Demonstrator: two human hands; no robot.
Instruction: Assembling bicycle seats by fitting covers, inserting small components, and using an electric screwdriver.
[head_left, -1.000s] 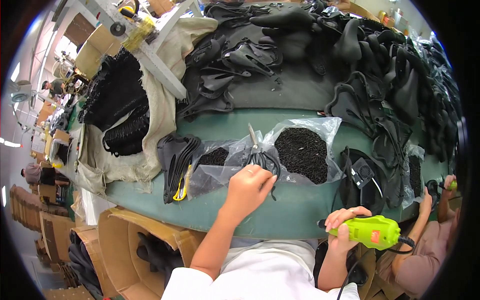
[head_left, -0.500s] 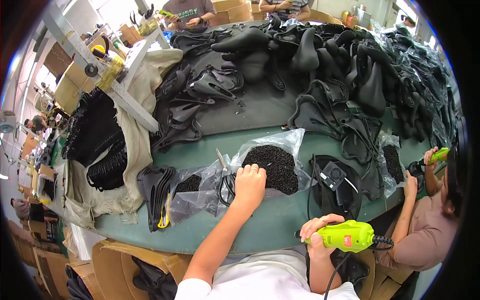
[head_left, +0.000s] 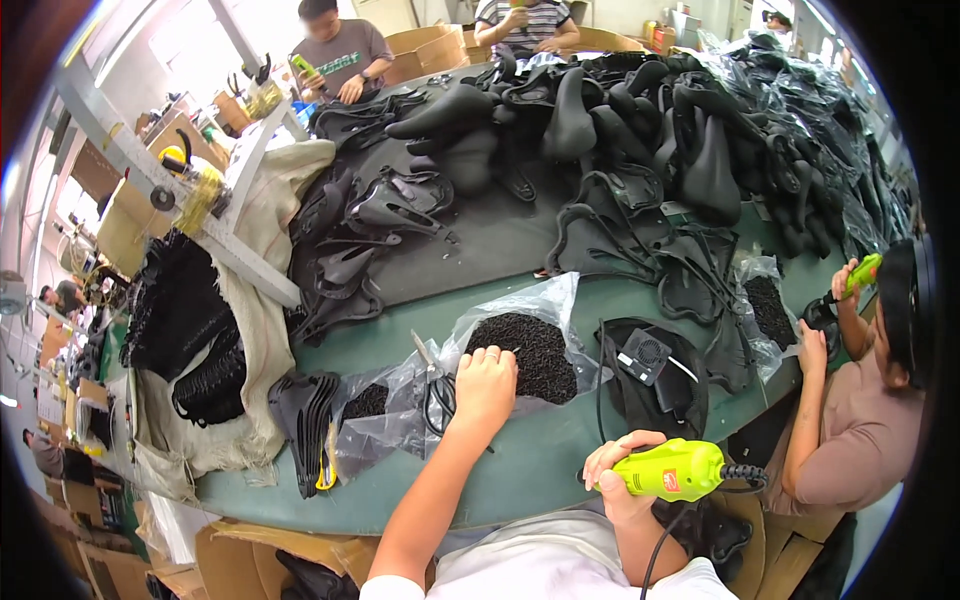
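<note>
Left hand [head_left: 487, 385], fingers curled narrow into the clear bag [head_left: 520, 330] of small black screws [head_left: 540, 355], loose and light, best pinched; right hand [head_left: 620, 480] beside it grips a green power screwdriver [head_left: 668, 470]

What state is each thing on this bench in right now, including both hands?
Left hand: reaching into the open bag, fingers on the black bits; grip hidden.
Right hand: closed around the green power tool.
Green tool: held level at the table edge, cord attached.
Clear bag: open, lying flat, full of small black bits.
Scissors: lying flat beside the left hand.
Saddles: piled loosely at the far side.
Table: green, cluttered.
</note>
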